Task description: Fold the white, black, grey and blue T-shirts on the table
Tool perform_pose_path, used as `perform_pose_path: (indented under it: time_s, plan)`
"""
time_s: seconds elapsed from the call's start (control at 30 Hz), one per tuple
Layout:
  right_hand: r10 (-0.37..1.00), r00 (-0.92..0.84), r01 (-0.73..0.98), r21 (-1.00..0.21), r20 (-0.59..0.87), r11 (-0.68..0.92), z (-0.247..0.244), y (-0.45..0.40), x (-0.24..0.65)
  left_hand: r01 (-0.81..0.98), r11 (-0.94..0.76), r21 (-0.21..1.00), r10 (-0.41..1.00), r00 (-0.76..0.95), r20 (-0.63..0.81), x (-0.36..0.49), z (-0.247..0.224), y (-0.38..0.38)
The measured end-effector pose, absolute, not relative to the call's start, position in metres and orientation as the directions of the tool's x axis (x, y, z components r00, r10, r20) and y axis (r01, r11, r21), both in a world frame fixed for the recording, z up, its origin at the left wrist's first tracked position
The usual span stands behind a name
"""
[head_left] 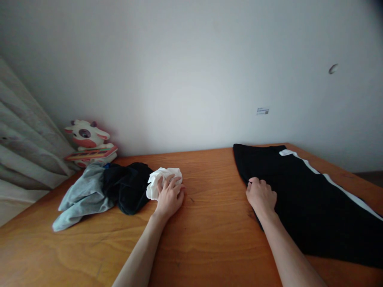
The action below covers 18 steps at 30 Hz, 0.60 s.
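Observation:
My left hand [171, 194] lies over a crumpled white cloth [154, 181], its fingers bent into the fabric. Just left of that cloth is a bunched heap made of a black garment [131, 187] and a light grey garment [86, 191]. On the right, black pants [299, 199] with a white side stripe are spread flat and folded lengthwise. My right hand [262, 196] is closed at their left edge, thumb and fingers pinching the fabric.
A wooden table [206, 231] carries everything and meets a pale wall [191, 79] at the back. A toy cow with a small keyboard [91, 141] stands in the back left corner, beside a light curtain [24, 139].

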State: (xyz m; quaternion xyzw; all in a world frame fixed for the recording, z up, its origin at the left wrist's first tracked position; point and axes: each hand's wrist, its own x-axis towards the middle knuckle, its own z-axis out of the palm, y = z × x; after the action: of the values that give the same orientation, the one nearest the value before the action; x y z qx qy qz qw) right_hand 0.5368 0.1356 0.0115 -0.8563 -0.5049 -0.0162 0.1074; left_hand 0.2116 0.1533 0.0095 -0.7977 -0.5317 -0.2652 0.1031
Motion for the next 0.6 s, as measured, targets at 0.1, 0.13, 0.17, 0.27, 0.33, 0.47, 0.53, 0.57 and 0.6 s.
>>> perform_pose_path:
  time_s: [0.1, 0.13, 0.17, 0.27, 0.33, 0.47, 0.53, 0.57, 0.6]
  plan:
    - [0.847, 0.512, 0.855, -0.176, 0.144, -0.488, 0.011, 0.135, 0.536, 0.966, -0.165, 0.199, 0.802, 0.014, 0.597, 0.204, 0.014, 0.158]
    - [0.846, 0.513, 0.855, -0.178, 0.147, -0.487, 0.011, 0.135, 0.536, 0.968, -0.096, 0.234, 0.794, -0.067, 0.604, 0.201, 0.015, 0.159]
    - [0.846, 0.511, 0.856, -0.181, 0.148, -0.485, 0.011, 0.135, 0.536, 0.964, -0.042, 0.262, 0.783, -0.131, 0.609, 0.196, 0.016, 0.161]
    - [0.849, 0.512, 0.854, -0.186, 0.133, -0.486, 0.011, 0.136, 0.536, 0.957, 0.005, 0.289, 0.727, -0.202, 0.656, 0.186, 0.015, 0.164]
    - [0.847, 0.521, 0.847, -0.192, 0.108, -0.496, 0.012, 0.137, 0.536, 0.964, -0.082, 0.253, 0.697, -0.126, 0.706, 0.184, 0.012, 0.164]
    - [0.846, 0.526, 0.841, -0.207, 0.087, -0.501, 0.012, 0.138, 0.537, 0.807, -0.559, 0.188, 0.68, 0.317, 0.661, 0.198, 0.005, 0.159]
    - [0.848, 0.524, 0.841, -0.21, 0.083, -0.499, 0.012, 0.138, 0.539, 0.643, -0.729, 0.237, 0.643, 0.524, 0.558, 0.21, 0.002, 0.155]
    - [0.848, 0.524, 0.84, -0.211, 0.077, -0.5, 0.011, 0.138, 0.54, 0.581, -0.767, 0.272, 0.628, 0.593, 0.504, 0.216, 0.001, 0.153]
    - [0.849, 0.524, 0.839, -0.212, 0.07, -0.5, 0.011, 0.139, 0.542, 0.541, -0.783, 0.307, 0.62, 0.639, 0.456, 0.221, 0.0, 0.151]
